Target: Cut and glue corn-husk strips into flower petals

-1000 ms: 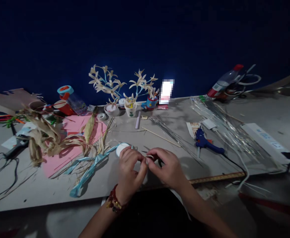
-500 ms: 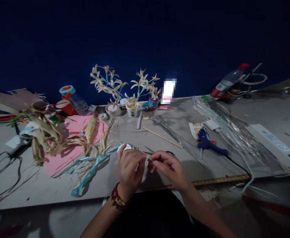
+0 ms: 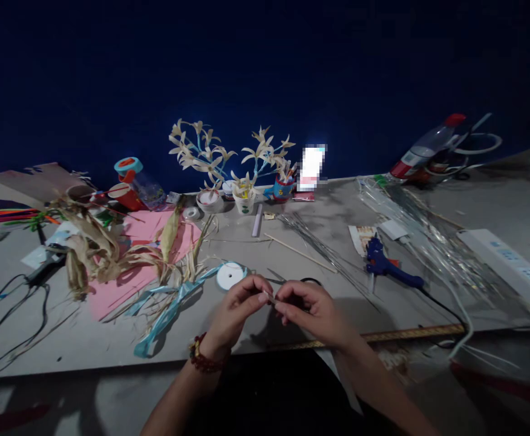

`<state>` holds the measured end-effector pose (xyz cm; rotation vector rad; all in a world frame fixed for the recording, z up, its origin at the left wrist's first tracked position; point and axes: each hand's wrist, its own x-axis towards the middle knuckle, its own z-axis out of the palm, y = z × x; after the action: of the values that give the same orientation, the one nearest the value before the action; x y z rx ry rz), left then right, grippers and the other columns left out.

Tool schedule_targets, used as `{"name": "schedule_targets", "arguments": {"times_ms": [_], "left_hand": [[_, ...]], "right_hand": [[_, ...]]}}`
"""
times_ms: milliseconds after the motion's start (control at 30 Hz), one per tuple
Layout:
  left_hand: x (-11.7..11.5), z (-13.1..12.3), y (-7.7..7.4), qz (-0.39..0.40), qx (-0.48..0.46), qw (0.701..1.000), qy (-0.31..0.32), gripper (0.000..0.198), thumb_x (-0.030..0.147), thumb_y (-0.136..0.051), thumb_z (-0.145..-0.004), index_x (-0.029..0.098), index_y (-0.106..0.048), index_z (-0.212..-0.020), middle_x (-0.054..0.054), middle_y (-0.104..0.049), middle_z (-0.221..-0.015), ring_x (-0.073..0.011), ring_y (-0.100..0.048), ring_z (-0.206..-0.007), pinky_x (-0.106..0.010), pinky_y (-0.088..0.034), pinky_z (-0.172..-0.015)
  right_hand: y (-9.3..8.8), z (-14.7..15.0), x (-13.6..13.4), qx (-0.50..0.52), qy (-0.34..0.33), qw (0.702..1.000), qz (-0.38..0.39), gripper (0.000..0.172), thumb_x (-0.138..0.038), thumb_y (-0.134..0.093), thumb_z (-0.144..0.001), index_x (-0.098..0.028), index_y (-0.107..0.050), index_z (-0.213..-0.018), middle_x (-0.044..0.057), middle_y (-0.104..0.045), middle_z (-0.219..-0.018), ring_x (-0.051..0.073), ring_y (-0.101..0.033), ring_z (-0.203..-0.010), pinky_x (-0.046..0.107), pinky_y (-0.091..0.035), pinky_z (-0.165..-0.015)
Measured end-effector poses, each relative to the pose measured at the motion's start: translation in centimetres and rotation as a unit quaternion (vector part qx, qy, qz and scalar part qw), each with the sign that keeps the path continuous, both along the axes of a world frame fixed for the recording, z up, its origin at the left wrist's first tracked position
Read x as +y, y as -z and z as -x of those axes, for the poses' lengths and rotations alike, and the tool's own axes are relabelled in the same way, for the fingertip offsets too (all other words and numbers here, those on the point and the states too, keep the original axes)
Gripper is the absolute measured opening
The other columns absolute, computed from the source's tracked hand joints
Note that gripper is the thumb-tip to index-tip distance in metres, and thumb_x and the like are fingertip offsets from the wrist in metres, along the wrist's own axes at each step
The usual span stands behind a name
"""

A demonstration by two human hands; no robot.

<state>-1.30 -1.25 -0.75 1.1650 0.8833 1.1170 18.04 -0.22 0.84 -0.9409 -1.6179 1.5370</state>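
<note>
My left hand [image 3: 241,310], with a beaded bracelet at the wrist, pinches a small thin pale piece [image 3: 271,298] between thumb and fingertips. From the other side my right hand [image 3: 310,310] grips the same piece, its fingers curled. What the piece is made of is too small to tell. Just behind my left hand lies a white ribbon spool [image 3: 229,275], with light blue ribbon [image 3: 160,330] trailing left from it. Scissors [image 3: 311,281] lie partly hidden behind my right hand.
Dried corn husks [image 3: 95,248] lie on pink paper [image 3: 120,290] at left. Husk flowers [image 3: 196,145] stand in cups at the back. A blue glue gun [image 3: 392,266], wires [image 3: 313,239], a power strip [image 3: 510,263] and a tilted bottle [image 3: 428,148] occupy the right.
My left hand has turned and lowered, its thumb now meeting the fingertips on the small piece beside my right hand. The ribbon spool is uncovered. The view has shifted slightly.
</note>
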Motion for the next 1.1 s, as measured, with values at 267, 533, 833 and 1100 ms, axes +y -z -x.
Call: {"name": "schedule_targets", "arguments": {"times_ms": [267, 533, 833, 1100], "left_hand": [[-0.1, -0.5, -0.5, 0.148, -0.126, 0.979, 0.055, 0.022, 0.033, -0.077, -0.072, 0.017, -0.062, -0.072, -0.002, -0.056, -0.072, -0.0160, -0.055, -0.068, -0.031, -0.045, -0.067], [-0.1, -0.3, -0.6, 0.156, -0.177, 0.971, 0.048, 0.020, 0.034, -0.072, -0.072, 0.017, -0.061, -0.068, -0.003, -0.053, -0.065, -0.0166, -0.050, -0.065, -0.032, -0.043, -0.067], [-0.3, 0.2, -1.1, 0.134, -0.076, 0.986, 0.063, 0.010, 0.022, -0.074, -0.075, 0.014, -0.068, -0.073, -0.002, -0.059, -0.072, -0.0143, -0.049, -0.071, -0.027, -0.038, -0.069], [-0.4, -0.3, -0.4, 0.184, -0.232, 0.951, 0.086, 0.012, 0.022, -0.073, -0.070, 0.014, -0.066, -0.065, 0.000, -0.054, -0.060, -0.0143, -0.047, -0.065, -0.027, -0.037, -0.067]], "right_hand": [[0.8, 0.3, 0.0, 0.092, -0.031, 0.990, 0.105, 0.025, -0.041, -0.073, -0.087, -0.018, -0.067, -0.079, -0.002, -0.065, -0.067, 0.010, -0.061, -0.055, 0.022, -0.054, -0.055], [1.0, 0.1, 0.1, 0.162, -0.038, 0.970, 0.177, 0.031, -0.042, -0.079, -0.080, -0.016, -0.064, -0.073, -0.002, -0.063, -0.062, 0.010, -0.057, -0.048, 0.021, -0.049, -0.048], [0.4, 0.3, 0.5, 0.100, -0.053, 0.984, 0.141, 0.031, -0.043, -0.078, -0.081, -0.015, -0.064, -0.075, -0.003, -0.061, -0.060, 0.009, -0.059, -0.049, 0.019, -0.047, -0.050], [1.3, 0.3, 0.1, 0.208, -0.044, 0.957, 0.196, 0.027, -0.034, -0.081, -0.077, -0.015, -0.063, -0.069, -0.003, -0.060, -0.058, 0.009, -0.059, -0.044, 0.018, -0.040, -0.044]]}}
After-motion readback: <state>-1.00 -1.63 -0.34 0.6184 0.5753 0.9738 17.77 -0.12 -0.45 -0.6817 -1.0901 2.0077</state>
